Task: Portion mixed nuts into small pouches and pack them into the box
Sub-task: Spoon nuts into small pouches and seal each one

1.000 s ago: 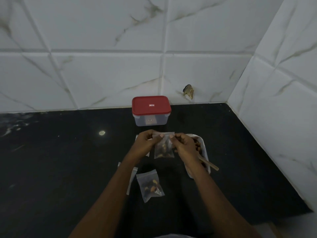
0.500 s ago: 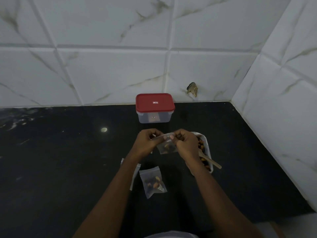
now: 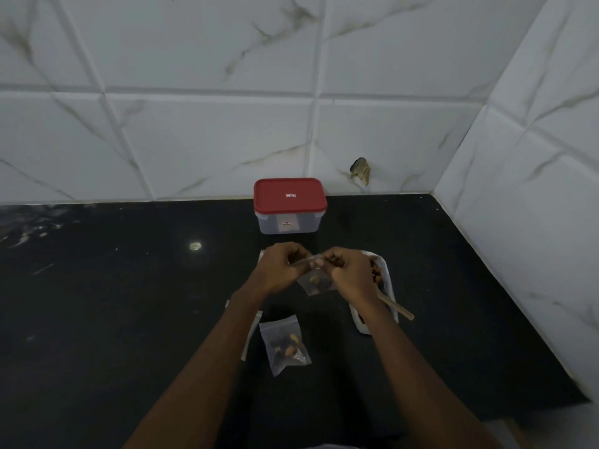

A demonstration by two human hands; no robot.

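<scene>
Head view: pouch [image 3: 316, 281] mouth between left grip [image 3: 280, 270] and right grip [image 3: 351, 273]

Two small labels on show: one white mark at the middle of the red lid [image 3: 290, 195], and one sticker on the front wall of the clear box [image 3: 287, 223] beneath it. Both too small and blurred to read.

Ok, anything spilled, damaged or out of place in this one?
One thing: a brownish chipped patch in the white marble-look wall tile, just right of the red-lidded clear plastic box; it looks like damage. Nothing lies spilled on the black countertop. The pale spot could be a reflection.
</scene>
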